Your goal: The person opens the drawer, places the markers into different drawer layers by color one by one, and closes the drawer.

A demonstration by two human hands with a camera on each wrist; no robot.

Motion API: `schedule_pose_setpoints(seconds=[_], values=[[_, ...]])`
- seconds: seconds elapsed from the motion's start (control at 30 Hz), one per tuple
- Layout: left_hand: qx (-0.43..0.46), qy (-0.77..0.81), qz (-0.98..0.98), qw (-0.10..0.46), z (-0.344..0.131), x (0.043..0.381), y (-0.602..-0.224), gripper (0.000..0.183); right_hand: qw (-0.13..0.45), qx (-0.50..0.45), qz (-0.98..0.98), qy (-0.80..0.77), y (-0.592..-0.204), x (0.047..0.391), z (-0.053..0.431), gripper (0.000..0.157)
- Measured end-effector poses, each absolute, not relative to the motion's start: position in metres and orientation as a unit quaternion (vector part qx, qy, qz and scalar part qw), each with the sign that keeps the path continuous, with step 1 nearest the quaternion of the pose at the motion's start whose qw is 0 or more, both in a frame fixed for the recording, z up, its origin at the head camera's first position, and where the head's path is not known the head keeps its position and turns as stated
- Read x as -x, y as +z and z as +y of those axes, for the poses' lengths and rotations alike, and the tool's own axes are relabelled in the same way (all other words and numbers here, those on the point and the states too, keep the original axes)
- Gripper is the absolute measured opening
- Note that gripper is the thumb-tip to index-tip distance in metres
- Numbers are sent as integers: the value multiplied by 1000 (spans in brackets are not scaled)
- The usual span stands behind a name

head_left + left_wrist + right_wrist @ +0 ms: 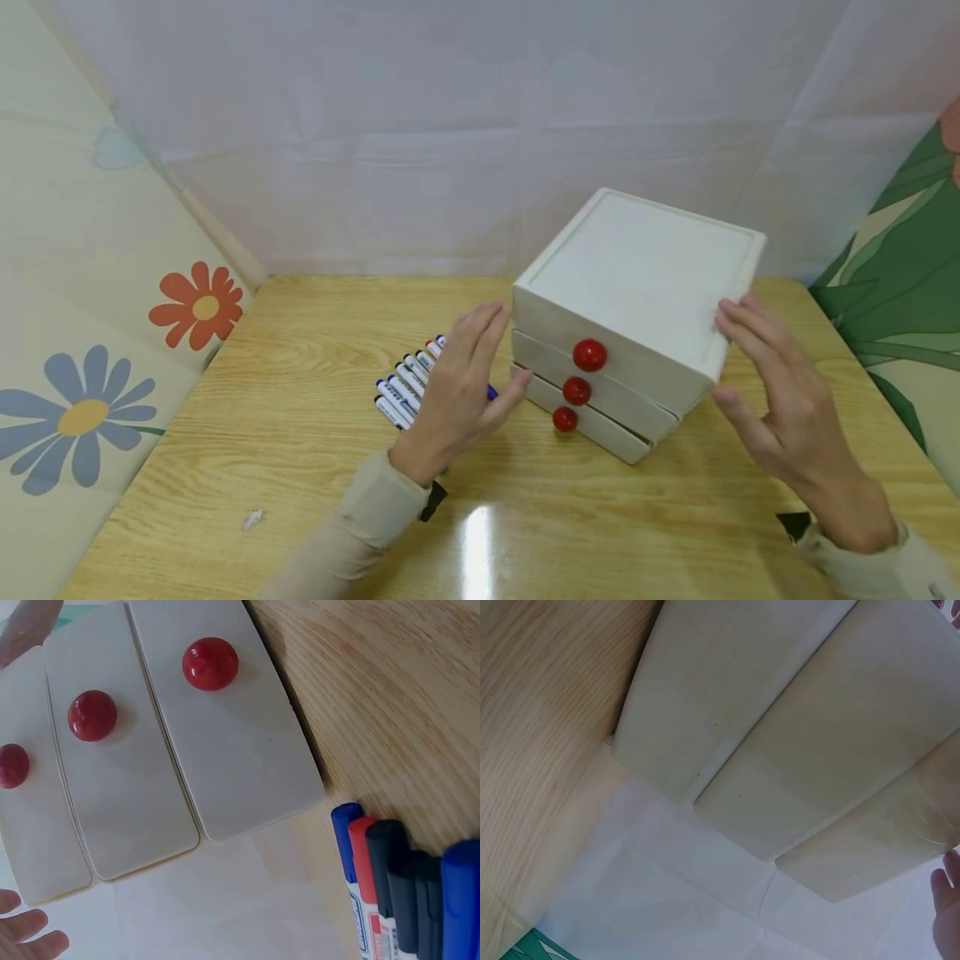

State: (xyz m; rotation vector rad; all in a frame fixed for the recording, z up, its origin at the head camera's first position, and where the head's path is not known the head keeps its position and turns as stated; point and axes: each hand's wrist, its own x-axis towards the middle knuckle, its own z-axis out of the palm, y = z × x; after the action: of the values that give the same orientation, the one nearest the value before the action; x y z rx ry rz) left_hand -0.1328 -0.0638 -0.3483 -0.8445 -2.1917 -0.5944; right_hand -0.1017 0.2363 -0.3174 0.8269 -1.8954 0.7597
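Observation:
A white chest of three drawers (637,283) with round red knobs (590,355) stands angled on the wooden table. My left hand (461,383) is beside its left front corner, fingers extended and thumb apart; the left wrist view shows those fingertips (34,930) just off the upper drawer. On the other side, my right hand (795,408) has its fingers at the top right edge, seemingly touching it. In the right wrist view its fingers (946,889) appear by the chest's upper part. Several capped markers (401,396) lie in a row, partly hidden behind my left hand.
The wooden table (300,358) extends around the chest, with a small pale worn patch (253,519) at front left. A white cloth (375,150) hangs behind. Flower-printed cloth (67,250) is at the left, and leaf-printed cloth (907,275) at the right.

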Motion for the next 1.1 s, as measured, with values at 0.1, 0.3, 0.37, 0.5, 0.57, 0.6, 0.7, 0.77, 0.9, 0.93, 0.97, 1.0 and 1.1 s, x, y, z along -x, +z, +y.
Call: schedule_pose_setpoints(seconds=[0.1,0.3,0.37,0.5,0.57,0.6,0.7,0.77,0.9,0.93,0.97,1.0,1.1], values=[[330,-231,-843,356,-61,132,-347,62,446,-339,-768,310,-318,102,236,64],[332,-239,-840,356,-55,130,-346,61,441,-341,-769,312,-318,102,237,64],[334,-241,-840,354,-54,130,-346,60,440,-343,-769,312,-318,102,237,64],[340,-242,-837,353,-51,130,-347,60,439,-346,-769,309,-318,103,238,65],[341,-241,-836,355,-49,130,-346,61,439,-347,-769,307,-319,103,239,65],[342,-240,-836,356,-48,130,-346,60,439,-348,-770,306,-319,103,239,65],[344,-239,-835,357,-46,129,-347,60,437,-348,-772,303,-320,103,240,66],[346,-242,-833,358,-44,128,-347,60,437,-349,-771,303,-320,104,240,66],[355,-248,-828,357,-41,128,-346,59,441,-350,-770,300,-320,104,239,65],[357,-250,-827,357,-40,128,-346,59,442,-351,-769,300,-320,104,239,65],[358,-249,-826,356,-40,128,-346,59,444,-351,-768,300,-320,104,239,65],[359,-248,-826,356,-39,128,-346,59,446,-351,-767,300,-320,104,238,65],[362,-244,-826,357,-37,128,-346,58,449,-351,-764,301,-320,104,238,64]])
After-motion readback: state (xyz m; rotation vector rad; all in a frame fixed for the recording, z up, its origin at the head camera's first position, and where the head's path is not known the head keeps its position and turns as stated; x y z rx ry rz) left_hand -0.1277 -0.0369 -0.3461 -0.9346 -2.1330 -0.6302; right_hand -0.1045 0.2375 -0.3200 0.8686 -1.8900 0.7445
